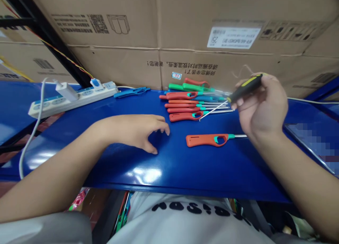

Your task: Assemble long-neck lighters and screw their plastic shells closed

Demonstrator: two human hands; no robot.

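My right hand (261, 102) holds a black and yellow screwdriver (245, 88), its thin metal shaft slanting down to the left over the pile. A red lighter (206, 140) lies alone on the blue table, its metal tube reaching toward my right wrist. Behind it several red lighters (182, 116) lie side by side, with green ones (176, 86) and blue parts at the back. My left hand (144, 132) hovers over the table left of the lone lighter, thumb and fingers apart, holding nothing.
A white power strip (87, 95) with a plugged-in charger (66, 91) and cable is at the left. Blue tool-like pieces (132, 92) lie beside it. Large cardboard boxes (119, 64) stand along the back. A flat glossy object (315, 145) sits at the right edge.
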